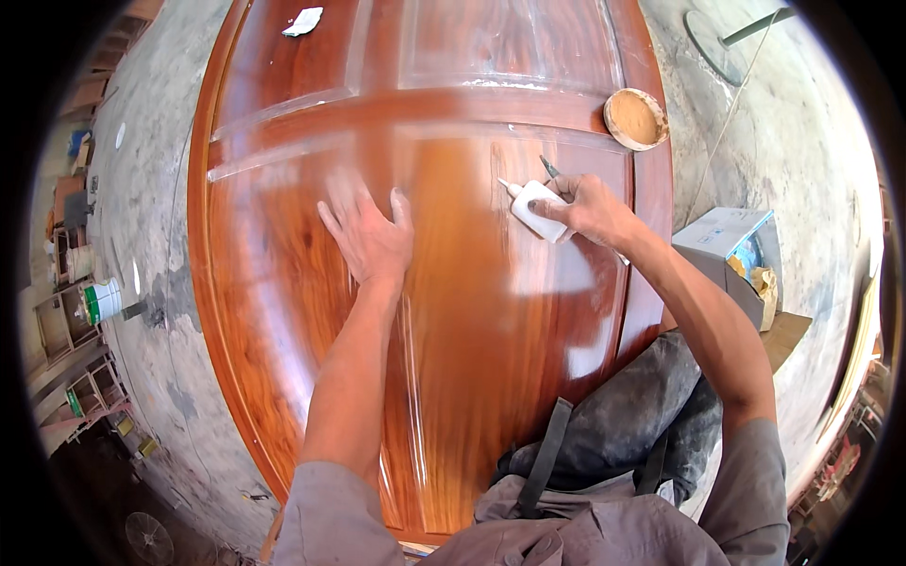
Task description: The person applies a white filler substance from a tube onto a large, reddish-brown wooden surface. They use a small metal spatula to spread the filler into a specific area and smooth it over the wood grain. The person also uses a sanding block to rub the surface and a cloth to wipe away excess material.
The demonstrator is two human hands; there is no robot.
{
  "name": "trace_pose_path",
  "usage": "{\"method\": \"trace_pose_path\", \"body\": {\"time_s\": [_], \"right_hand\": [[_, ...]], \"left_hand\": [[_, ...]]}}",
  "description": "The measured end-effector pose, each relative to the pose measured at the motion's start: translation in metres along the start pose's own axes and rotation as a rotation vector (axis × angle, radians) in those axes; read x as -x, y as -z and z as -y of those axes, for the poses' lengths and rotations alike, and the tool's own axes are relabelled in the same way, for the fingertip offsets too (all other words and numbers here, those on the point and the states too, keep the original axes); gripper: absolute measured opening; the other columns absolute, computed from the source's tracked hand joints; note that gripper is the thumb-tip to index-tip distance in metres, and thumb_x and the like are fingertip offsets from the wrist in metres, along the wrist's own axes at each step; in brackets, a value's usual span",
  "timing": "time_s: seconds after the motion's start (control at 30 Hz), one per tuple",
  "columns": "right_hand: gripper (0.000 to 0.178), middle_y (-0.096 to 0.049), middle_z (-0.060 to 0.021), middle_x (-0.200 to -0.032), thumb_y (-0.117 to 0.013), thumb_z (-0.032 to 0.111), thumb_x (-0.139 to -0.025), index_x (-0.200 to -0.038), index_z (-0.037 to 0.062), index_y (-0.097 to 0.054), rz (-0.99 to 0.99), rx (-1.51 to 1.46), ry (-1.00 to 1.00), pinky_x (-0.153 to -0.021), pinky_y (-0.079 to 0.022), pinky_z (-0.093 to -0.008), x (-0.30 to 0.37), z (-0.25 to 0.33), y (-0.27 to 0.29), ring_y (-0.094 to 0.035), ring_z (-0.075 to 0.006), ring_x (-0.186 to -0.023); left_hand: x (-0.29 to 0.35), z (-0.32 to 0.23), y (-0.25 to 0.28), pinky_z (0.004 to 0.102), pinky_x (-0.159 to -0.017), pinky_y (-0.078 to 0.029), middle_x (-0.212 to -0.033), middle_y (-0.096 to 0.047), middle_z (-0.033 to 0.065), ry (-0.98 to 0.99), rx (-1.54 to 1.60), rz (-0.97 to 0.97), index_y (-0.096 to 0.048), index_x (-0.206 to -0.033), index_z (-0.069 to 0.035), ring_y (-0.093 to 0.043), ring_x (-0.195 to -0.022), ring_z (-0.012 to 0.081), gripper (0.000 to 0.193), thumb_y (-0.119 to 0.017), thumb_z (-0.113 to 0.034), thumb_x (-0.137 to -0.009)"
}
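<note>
A glossy reddish-brown wooden door (311, 222) with recessed panels lies flat in front of me. My left hand (363, 226) is over its left part, fingers spread and holding nothing; whether it touches the surface I cannot tell. In my right hand (595, 209) is a small white squeeze bottle (538, 215), tilted so its narrow nozzle points up and to the left. A thin dark tool (549, 167), perhaps a pen or blade, sticks out from the same hand. Pale streaks run along the panel mouldings.
A round tub of tan paste (636, 120) sits on the door's right edge. A crumpled white scrap (303, 22) lies at the far left. Right of the door stands an open cardboard box (722, 236) with packaging inside. A white-and-green bucket (102, 301) and a round metal base (715, 45) are on the concrete floor.
</note>
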State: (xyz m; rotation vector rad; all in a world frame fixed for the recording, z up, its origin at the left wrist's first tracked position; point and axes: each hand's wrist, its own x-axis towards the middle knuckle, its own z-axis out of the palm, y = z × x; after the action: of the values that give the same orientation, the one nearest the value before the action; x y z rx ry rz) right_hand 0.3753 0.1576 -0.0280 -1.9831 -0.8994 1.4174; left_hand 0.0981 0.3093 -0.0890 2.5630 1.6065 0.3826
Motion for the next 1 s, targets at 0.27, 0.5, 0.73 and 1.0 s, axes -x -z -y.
{"method": "trace_pose_path", "body": {"time_s": [0.27, 0.5, 0.73, 1.0], "right_hand": [[0.047, -0.077, -0.0167, -0.087, -0.080, 0.036, -0.094, -0.105, -0.0095, -0.072, -0.097, -0.051, -0.008, -0.064, -0.061, -0.0340, -0.027, 0.006, 0.009, -0.075, -0.0195, -0.070], [0.045, -0.076, -0.0158, -0.090, -0.079, 0.032, -0.096, -0.111, -0.0100, -0.073, -0.123, -0.072, -0.037, -0.064, -0.062, -0.0317, -0.029, 0.013, 0.007, -0.076, -0.0196, -0.072], [0.045, -0.075, -0.0161, -0.089, -0.079, 0.031, -0.095, -0.109, -0.0108, -0.073, -0.125, -0.080, -0.030, -0.065, -0.063, -0.0326, -0.023, 0.005, 0.019, -0.076, -0.0194, -0.073], [0.044, -0.076, -0.0159, -0.087, -0.080, 0.033, -0.093, -0.106, -0.0090, -0.075, -0.004, -0.024, -0.018, -0.067, -0.062, -0.0335, -0.018, -0.004, 0.026, -0.076, -0.0203, -0.074]], "left_hand": [[-0.001, 0.000, 0.000, 0.0555, -0.132, -0.015, -0.170, -0.035, 0.0236, -0.003, -0.015, -0.010, -0.042, -0.158, 0.007, -0.028, -0.160, 0.0368, 0.071, -0.061, -0.033, -0.103], [0.000, 0.001, -0.003, 0.0551, -0.132, -0.015, -0.171, -0.034, 0.0223, 0.001, -0.026, -0.016, -0.042, -0.158, 0.007, -0.027, -0.161, 0.0361, 0.071, -0.060, -0.035, -0.104], [0.000, 0.001, -0.003, 0.0554, -0.132, -0.015, -0.170, -0.034, 0.0229, -0.011, -0.022, -0.022, -0.042, -0.157, 0.007, -0.027, -0.161, 0.0359, 0.070, -0.060, -0.034, -0.104], [0.000, 0.002, -0.005, 0.0554, -0.132, -0.015, -0.170, -0.035, 0.0233, -0.013, -0.028, -0.027, -0.042, -0.157, 0.007, -0.028, -0.161, 0.0361, 0.070, -0.060, -0.035, -0.104]]}}
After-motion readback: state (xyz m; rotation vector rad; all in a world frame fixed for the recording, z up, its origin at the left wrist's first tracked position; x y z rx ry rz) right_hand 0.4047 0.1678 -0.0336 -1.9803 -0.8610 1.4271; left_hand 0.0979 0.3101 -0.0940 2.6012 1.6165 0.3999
